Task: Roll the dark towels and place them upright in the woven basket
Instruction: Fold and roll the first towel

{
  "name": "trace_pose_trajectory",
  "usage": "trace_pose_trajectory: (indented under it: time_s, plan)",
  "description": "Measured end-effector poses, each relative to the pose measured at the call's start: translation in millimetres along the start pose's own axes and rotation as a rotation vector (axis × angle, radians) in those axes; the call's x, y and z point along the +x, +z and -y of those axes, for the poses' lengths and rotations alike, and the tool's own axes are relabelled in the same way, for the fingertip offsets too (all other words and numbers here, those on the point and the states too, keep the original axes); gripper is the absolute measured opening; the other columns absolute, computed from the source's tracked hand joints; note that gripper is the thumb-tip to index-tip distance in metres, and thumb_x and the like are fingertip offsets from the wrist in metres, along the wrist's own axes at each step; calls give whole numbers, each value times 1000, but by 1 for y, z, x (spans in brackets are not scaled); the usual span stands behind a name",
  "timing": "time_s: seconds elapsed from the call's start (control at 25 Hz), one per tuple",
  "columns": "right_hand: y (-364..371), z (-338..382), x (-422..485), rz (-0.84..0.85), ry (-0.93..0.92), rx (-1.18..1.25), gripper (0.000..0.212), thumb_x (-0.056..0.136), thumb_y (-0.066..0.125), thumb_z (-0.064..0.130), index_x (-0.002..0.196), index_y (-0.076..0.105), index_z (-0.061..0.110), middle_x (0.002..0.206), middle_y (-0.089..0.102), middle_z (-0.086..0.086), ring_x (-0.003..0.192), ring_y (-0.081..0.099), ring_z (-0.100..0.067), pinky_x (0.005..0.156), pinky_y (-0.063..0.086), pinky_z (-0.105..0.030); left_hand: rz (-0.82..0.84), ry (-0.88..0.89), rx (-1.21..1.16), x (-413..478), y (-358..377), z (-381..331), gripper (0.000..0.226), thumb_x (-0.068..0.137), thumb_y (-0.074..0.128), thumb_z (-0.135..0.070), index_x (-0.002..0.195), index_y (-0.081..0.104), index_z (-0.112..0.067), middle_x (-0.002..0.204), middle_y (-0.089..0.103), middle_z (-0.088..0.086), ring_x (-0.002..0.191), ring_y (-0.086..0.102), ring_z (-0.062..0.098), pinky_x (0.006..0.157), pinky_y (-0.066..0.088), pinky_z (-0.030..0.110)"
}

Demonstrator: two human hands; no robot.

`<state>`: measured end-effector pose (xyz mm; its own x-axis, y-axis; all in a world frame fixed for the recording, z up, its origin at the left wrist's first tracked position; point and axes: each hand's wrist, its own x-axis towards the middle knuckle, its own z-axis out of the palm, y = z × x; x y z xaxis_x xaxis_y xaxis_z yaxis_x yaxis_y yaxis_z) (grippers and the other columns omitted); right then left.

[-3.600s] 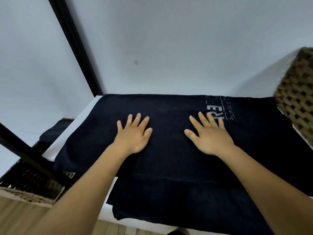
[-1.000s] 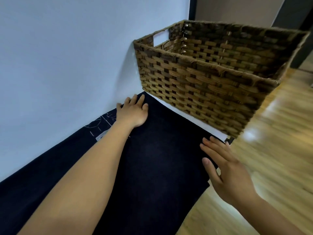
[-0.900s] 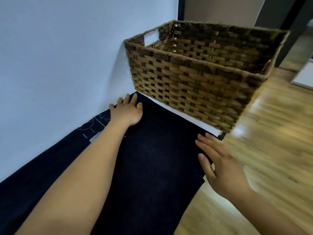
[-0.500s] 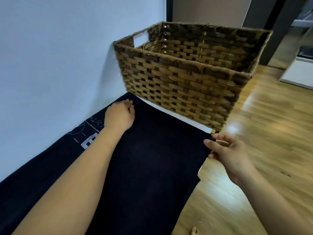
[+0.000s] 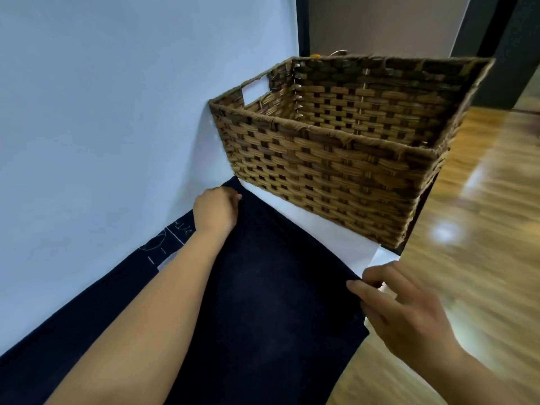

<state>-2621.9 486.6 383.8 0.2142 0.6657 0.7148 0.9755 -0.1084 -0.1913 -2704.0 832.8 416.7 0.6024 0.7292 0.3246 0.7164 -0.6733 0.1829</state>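
Note:
A dark navy towel (image 5: 263,302) lies flat on a white shelf top (image 5: 330,238), its short end facing the woven basket (image 5: 336,168). My left hand (image 5: 216,211) grips the far corner of that end, by the wall, fingers curled over the edge. At the near corner, by the shelf's front edge, my right hand (image 5: 400,305) pinches the towel between thumb and fingers. The brown basket stands just beyond the towel's end, with nothing visible inside it. A pale printed logo (image 5: 166,244) shows on the towel beside my left forearm.
A pale blue wall (image 5: 117,112) runs along the left of the shelf. Wooden floor (image 5: 482,229) lies to the right, below the shelf's edge. A strip of bare white shelf separates the towel from the basket. A dark door frame (image 5: 496,39) stands behind the basket.
Both hands went from lying flat on the towel's middle to its basket-side end. Their fingers have curled onto the two corners, and the towel's end has drawn slightly back from the basket.

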Motion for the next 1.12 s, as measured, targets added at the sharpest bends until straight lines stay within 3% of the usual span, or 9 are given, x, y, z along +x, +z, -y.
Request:
trace_pose_trajectory:
  time_s: [0.08,0.2,0.28,0.4,0.56,0.64,0.72,0.92,1.12]
  plan:
    - [-1,-3,-2,24,-97,-9,32,77,64,-9,101,67,11,86,60,-8,69,57,-27,49,46,-35,-77,13,-72,-7,2,1,20,94,59,-26,109,70,-19,108,70,7,91,65,30,76,51,36]
    - [-4,-10,0,41,-150,-16,28,77,61,-13,95,74,5,88,57,-8,70,57,-30,53,46,-35,-40,106,-5,-2,-3,3,49,91,61,-16,138,50,-28,143,46,7,89,63,38,76,52,40]
    - [-7,-11,5,28,-190,-16,27,84,54,-11,92,76,3,88,56,-9,70,56,-29,56,45,-34,-5,261,96,5,-6,9,54,89,60,-6,136,55,-31,152,38,3,85,63,40,75,54,38]
    - [-10,-12,3,32,-167,41,29,95,48,1,90,77,4,82,62,-10,70,57,-26,57,45,-31,143,339,96,22,-12,24,44,88,60,-3,125,66,-28,140,51,2,106,61,36,91,50,35]
    - [-8,-10,2,42,480,425,19,90,67,14,82,73,30,75,63,8,67,59,-8,58,43,-12,192,286,-12,41,-17,39,26,87,66,-4,112,72,-10,109,58,12,101,60,33,90,48,34]
    - [-5,-19,5,88,807,611,23,82,75,10,75,71,32,63,60,2,57,56,-11,53,45,-18,210,223,-42,47,-18,37,23,86,69,-5,109,71,-8,107,51,9,96,60,31,82,50,32]
    - [-3,-23,8,138,936,692,19,82,76,9,82,72,28,61,56,-1,55,55,-16,54,48,-25,215,216,-30,53,-20,30,21,85,72,-9,106,71,-7,111,50,7,95,59,30,79,48,30]
    - [-9,-15,4,127,426,254,16,83,74,9,93,78,21,74,59,15,62,54,-5,55,41,-10,134,438,356,55,-30,19,21,90,64,-31,103,72,-16,102,61,4,91,62,33,65,44,33]
    - [-7,-21,-3,24,103,90,22,88,58,9,95,78,7,80,58,-5,67,50,-16,52,39,-26,73,597,429,47,-32,38,9,78,71,-1,87,70,-3,78,59,14,71,60,36,48,40,32]
